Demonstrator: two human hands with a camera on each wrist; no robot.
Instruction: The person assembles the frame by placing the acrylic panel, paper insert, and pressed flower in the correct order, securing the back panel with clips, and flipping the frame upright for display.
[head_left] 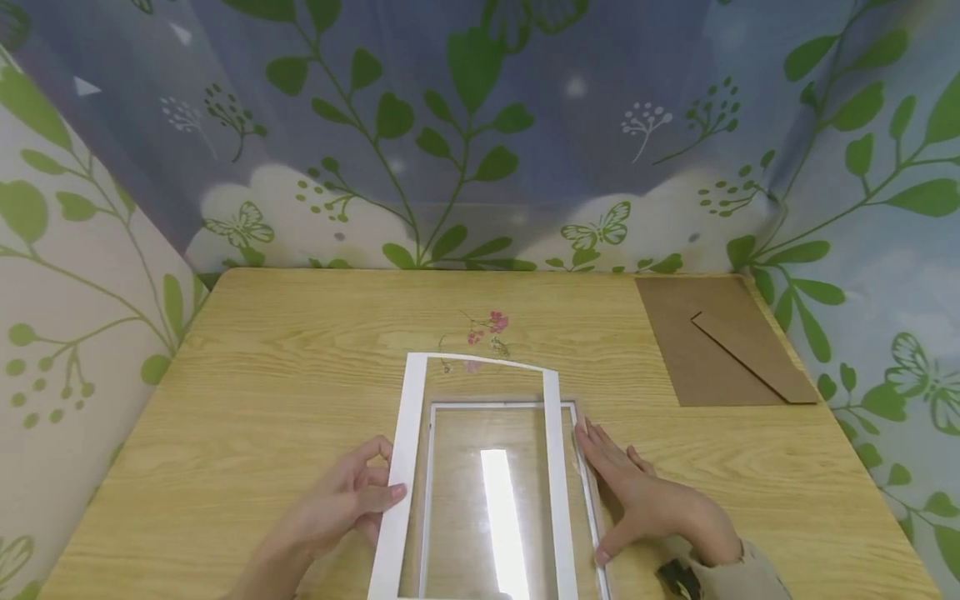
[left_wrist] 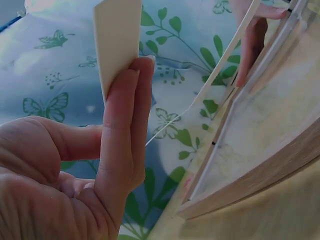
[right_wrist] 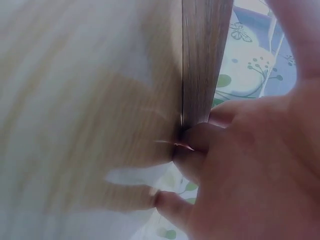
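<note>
My left hand (head_left: 348, 492) pinches the left strip of a white photo mat (head_left: 401, 450), thumb on one face and fingers on the other. Raised at a tilt, the mat hangs over a picture frame (head_left: 592, 500) that lies on the table. Light glares on the clear pane (head_left: 457, 483) inside the frame. In the left wrist view the mat (left_wrist: 117, 42) stands up between the fingers, and the frame's wooden side (left_wrist: 260, 180) shows beyond. Fairly straight, the fingers of my right hand (head_left: 648, 504) lie along the frame's right side, with the thumb touching its edge.
Small pressed flowers (head_left: 491, 329), pink and pale, lie past the frame's far side, partly seen through the mat's window. A brown backing board (head_left: 705, 350) with a stand leg lies at the table's (head_left: 300, 333) back right corner. Leaf-patterned curtains (head_left: 420, 125) surround the table.
</note>
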